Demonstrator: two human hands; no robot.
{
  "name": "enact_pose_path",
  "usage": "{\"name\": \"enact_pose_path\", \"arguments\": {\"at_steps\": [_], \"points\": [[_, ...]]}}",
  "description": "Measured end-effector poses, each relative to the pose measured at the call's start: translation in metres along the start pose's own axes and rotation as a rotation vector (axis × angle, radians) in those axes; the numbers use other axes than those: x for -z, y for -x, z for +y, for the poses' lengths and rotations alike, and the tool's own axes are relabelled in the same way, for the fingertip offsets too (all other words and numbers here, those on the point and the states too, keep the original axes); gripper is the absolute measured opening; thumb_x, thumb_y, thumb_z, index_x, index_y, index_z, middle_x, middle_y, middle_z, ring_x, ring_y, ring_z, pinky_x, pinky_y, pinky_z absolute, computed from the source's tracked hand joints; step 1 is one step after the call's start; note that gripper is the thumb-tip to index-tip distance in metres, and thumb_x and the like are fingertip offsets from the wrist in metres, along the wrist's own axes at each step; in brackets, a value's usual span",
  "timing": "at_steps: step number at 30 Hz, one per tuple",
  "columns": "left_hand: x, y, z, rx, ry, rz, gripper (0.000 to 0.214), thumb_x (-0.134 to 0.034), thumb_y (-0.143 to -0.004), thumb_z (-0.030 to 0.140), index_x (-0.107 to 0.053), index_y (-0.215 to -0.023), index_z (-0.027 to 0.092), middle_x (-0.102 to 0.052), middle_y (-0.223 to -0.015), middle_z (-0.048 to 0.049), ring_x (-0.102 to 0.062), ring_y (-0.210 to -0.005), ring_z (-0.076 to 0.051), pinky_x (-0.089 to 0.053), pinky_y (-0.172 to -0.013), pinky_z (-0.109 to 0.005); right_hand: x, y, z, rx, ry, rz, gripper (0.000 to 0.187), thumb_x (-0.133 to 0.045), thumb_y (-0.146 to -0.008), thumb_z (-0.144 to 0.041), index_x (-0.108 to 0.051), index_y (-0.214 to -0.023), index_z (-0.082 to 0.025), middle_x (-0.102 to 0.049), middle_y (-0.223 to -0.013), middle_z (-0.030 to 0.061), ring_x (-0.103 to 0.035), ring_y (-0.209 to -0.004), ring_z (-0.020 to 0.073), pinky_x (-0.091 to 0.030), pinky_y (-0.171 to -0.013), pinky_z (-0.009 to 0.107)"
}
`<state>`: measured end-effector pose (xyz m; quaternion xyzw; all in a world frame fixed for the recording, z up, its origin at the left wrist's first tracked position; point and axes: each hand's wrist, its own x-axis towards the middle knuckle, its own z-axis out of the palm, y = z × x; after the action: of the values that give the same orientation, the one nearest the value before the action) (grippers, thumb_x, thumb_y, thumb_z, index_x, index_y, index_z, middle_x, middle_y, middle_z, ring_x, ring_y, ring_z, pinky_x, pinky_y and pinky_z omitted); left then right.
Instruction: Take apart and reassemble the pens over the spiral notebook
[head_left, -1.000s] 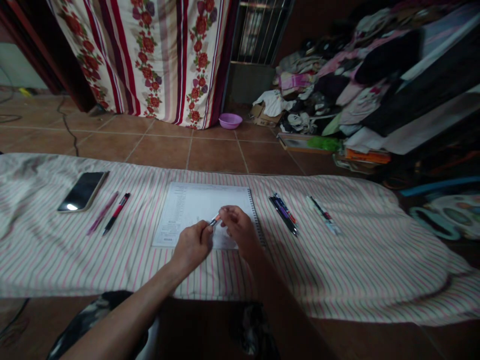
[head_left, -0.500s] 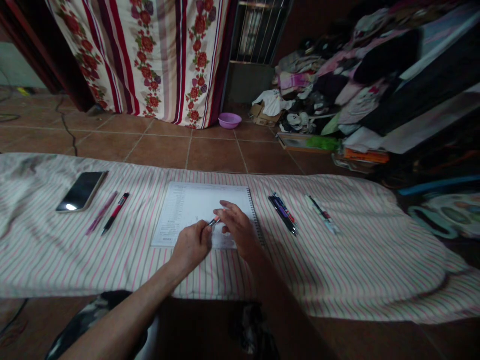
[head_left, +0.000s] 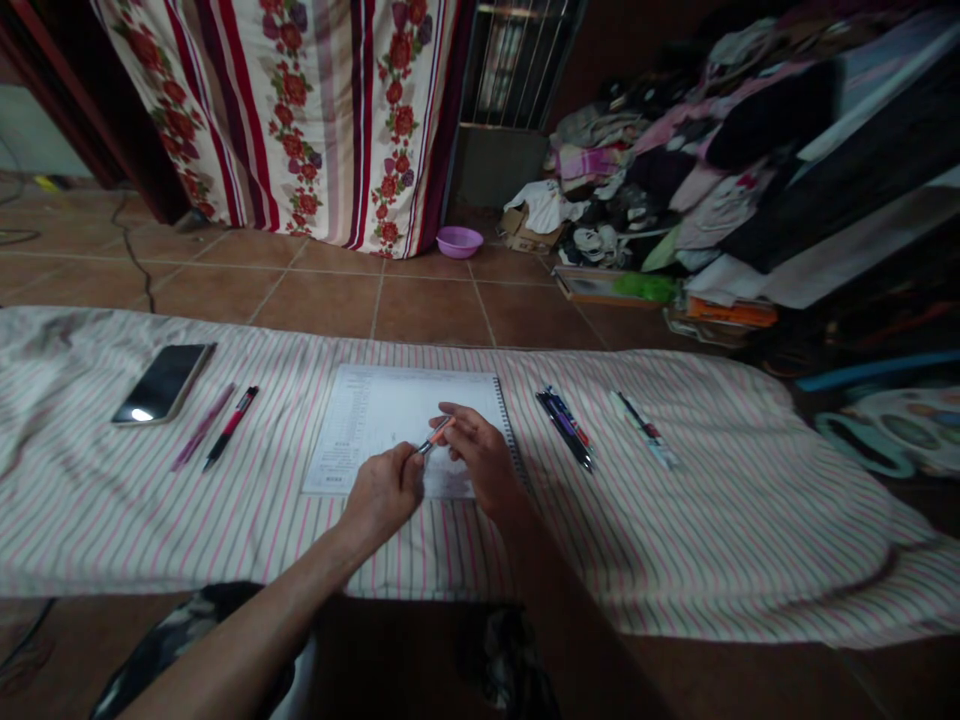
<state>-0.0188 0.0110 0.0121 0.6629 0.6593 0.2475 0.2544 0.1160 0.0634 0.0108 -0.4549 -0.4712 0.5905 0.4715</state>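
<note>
Both my hands meet over a spiral notebook [head_left: 390,410] with a printed white page, lying on a striped cloth. My left hand [head_left: 384,492] is closed around the lower end of an orange pen [head_left: 433,436]. My right hand [head_left: 480,455] touches the pen's upper end, its fingers loosely curled around it. The pen slants up to the right between the two hands, just above the page.
A dark phone [head_left: 161,382] and two pens [head_left: 217,425] lie left of the notebook. Several more pens [head_left: 566,428] and another pair of pens [head_left: 643,428] lie to its right. Beyond the striped cloth [head_left: 712,520] are tiled floor, a purple bowl [head_left: 460,240], a floral curtain and piled clothes.
My right hand's fingers have loosened and shifted along the pen; more of the orange barrel shows, tilted up to the right. My left hand has stayed put.
</note>
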Motion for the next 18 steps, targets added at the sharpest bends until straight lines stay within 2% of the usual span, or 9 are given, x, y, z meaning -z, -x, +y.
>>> {"name": "enact_pose_path", "arguments": {"at_steps": [11, 18], "points": [[-0.0002, 0.0, 0.0014, -0.011, 0.011, -0.004, 0.026, -0.033, -0.088, 0.028, -0.051, -0.072, 0.018, -0.051, -0.057, -0.0004, -0.05, -0.055, -0.015, -0.028, -0.054, -0.025, 0.0011, -0.003, -0.002, -0.017, -0.027, 0.083, 0.039, -0.064, -0.064, -0.033, -0.058, -0.099, -0.017, -0.071, -0.087, 0.0058, -0.055, -0.062, 0.0128, -0.031, -0.049, 0.024], [-0.0001, 0.0013, 0.0002, -0.003, 0.015, -0.007, 0.025, -0.034, -0.088, 0.027, -0.053, -0.075, 0.018, -0.052, -0.058, -0.0006, -0.051, -0.056, -0.015, -0.029, -0.055, -0.025, 0.0015, -0.0024, -0.0018, 0.0, -0.038, 0.114, 0.036, -0.065, -0.065, -0.034, -0.058, -0.096, -0.017, -0.072, -0.088, 0.0069, -0.054, -0.062, 0.0122, -0.032, -0.052, 0.024]]}}
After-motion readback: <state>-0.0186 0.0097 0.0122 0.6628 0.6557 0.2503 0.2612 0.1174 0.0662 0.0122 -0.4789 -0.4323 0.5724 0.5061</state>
